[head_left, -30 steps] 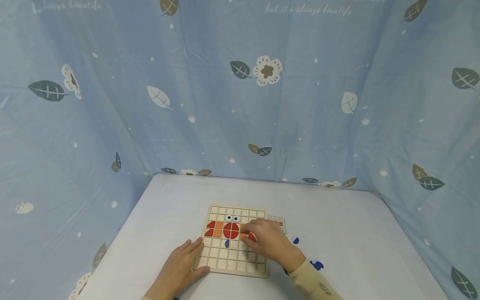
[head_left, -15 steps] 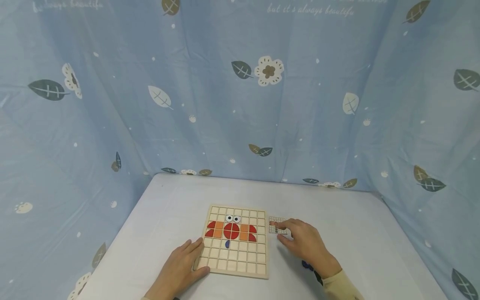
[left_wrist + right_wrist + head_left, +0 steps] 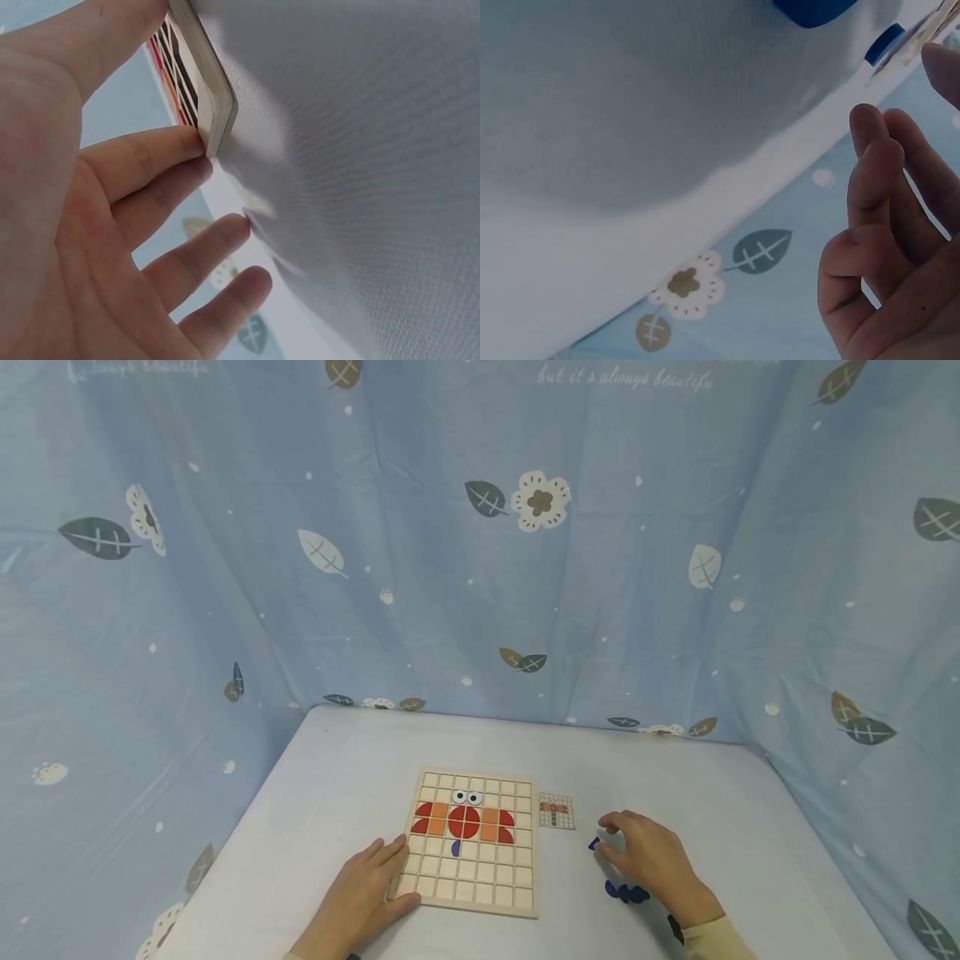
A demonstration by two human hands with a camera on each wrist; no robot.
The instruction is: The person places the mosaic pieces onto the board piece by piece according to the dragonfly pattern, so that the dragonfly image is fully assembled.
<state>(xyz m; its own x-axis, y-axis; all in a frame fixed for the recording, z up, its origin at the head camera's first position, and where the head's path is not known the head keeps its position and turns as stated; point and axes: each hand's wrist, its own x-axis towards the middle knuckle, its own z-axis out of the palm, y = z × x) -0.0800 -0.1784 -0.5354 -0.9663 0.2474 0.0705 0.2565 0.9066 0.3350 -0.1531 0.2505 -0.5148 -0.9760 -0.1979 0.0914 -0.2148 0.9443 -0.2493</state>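
Observation:
A wooden grid board [image 3: 483, 889] lies on the table with a figure of red, orange and eye tiles. One blue half-round tile [image 3: 456, 848] sits under the red circle [image 3: 463, 822]. My left hand [image 3: 358, 893] rests at the board's near-left corner, thumb and index finger touching its edges, fingers nearly straight. To the right of the board, my right hand [image 3: 652, 860] is beside a loose blue piece [image 3: 594, 843], thumb and index finger apart. In the right wrist view that blue piece [image 3: 885, 43] lies on the table, clear of the fingertips.
A small pattern card [image 3: 557, 811] lies right of the board. Several more blue pieces [image 3: 626, 892] are clustered on the white table [image 3: 660, 777] below the right hand. A blue printed curtain [image 3: 420, 568] stands behind and at both sides.
My right hand has moved right, from the board's orange and red tiles, past the pattern card, to the loose blue piece. The left hand has stayed at the board's corner.

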